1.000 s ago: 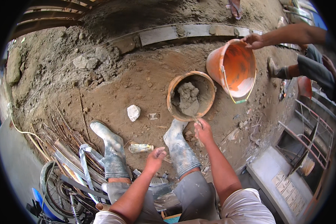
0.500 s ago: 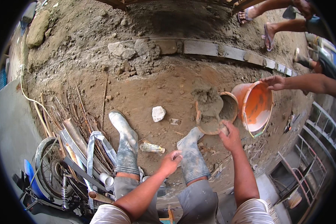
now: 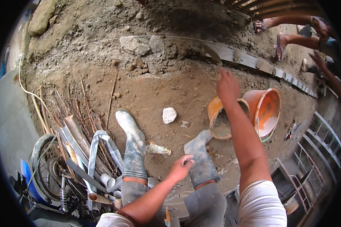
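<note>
My right hand is closed around the handle of a trowel, reaching out over the soil. The trowel's blade, smeared by motion, is at the near end of a row of pale blocks; whether mortar lies on it I cannot tell. Below my right forearm, an orange bucket with grey mortar inside stands by my right boot. Beside it a larger orange bucket lies tipped, its mouth toward the right. My left hand hovers by my right boot, loosely curled, thumb apart, with nothing visible in it.
A taut string runs above the blocks and rubble. A white stone and a plastic bottle lie near my boots. Sticks and pipes and a motorcycle wheel crowd the left. Other people's legs are at upper right.
My right hand has swung the trowel, earlier heaped with mortar over the bucket, up to the blocks. A co-worker's hand has left the large bucket's rim. My left hand stays near my right boot.
</note>
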The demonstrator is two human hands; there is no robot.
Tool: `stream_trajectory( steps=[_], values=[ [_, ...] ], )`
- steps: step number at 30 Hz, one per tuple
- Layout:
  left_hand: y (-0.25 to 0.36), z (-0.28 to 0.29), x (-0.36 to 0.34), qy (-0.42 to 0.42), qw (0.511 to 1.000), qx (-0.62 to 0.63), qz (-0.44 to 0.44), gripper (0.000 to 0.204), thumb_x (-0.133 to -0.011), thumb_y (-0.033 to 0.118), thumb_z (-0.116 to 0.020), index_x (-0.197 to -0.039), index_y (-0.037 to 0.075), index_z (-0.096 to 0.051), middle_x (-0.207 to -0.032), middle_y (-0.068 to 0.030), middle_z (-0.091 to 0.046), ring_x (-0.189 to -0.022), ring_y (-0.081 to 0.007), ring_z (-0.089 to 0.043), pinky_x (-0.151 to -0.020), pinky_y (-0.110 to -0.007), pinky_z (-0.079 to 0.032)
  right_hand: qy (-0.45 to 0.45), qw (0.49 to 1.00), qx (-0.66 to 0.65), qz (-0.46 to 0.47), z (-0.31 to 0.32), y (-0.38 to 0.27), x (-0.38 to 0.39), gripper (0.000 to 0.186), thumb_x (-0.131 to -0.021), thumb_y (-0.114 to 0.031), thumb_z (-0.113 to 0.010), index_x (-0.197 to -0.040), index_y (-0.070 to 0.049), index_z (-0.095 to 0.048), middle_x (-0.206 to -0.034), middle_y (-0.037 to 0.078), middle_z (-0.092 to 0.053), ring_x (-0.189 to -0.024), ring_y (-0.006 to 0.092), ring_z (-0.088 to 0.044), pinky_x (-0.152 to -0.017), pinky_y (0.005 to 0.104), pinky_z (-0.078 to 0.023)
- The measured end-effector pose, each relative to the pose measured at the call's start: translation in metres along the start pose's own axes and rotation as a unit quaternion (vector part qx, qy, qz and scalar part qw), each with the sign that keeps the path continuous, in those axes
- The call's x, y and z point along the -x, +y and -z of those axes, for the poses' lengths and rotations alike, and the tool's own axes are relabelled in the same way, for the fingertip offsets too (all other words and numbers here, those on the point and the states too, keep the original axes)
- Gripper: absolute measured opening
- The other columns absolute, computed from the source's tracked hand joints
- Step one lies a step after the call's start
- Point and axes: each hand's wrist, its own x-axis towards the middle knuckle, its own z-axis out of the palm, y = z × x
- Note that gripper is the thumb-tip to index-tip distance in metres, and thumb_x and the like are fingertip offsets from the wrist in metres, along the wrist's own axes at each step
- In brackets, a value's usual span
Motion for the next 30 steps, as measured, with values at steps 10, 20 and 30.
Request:
stream_trajectory(
  steps=[10, 20, 30],
  values=[
    [0.016, 0.011, 0.010, -0.011, 1.000, -0.004, 0.006, 0.036, -0.094, 0.017, -0.062, -0.125, 0.001, -0.059, -0.114, -0.0106, -0.067, -0.102, -0.0153, -0.061, -0.090, -0.031, -0.048, -0.148, 0.684, -0.606, -0.378, -0.028, -0.084, 0.071, 0.044, -0.099, -0.026, -0.053, -0.135, -0.005, -0.041, -0.075, 0.005, -0.053, -0.052, 0.0135, -0.052, -0.043, 0.0293, -0.045],
    [0.030, 0.021, 0.026, -0.032, 0.996, -0.044, -0.065, 0.033, -0.088, 0.018, -0.065, -0.116, 0.002, -0.064, -0.110, -0.0167, -0.070, -0.100, -0.0235, -0.066, -0.086, -0.036, -0.050, -0.086, 0.608, -0.669, -0.418, -0.119, -0.206, -0.031, 0.040, -0.101, -0.029, -0.045, -0.133, -0.008, -0.034, -0.082, 0.010, -0.052, -0.058, 0.0191, -0.055, -0.046, 0.0355, -0.049],
    [-0.010, 0.019, 0.017, -0.056, 0.996, 0.062, 0.004, 0.031, -0.092, 0.012, -0.060, -0.121, 0.000, -0.061, -0.109, -0.0125, -0.069, -0.100, -0.0188, -0.064, -0.087, -0.033, -0.049, -0.052, 0.869, -0.416, -0.262, -0.106, -0.192, 0.035, 0.045, -0.092, -0.023, -0.053, -0.128, -0.001, -0.038, -0.109, 0.032, -0.060, -0.097, 0.0487, -0.060, -0.082, 0.0531, -0.048]
  ],
)
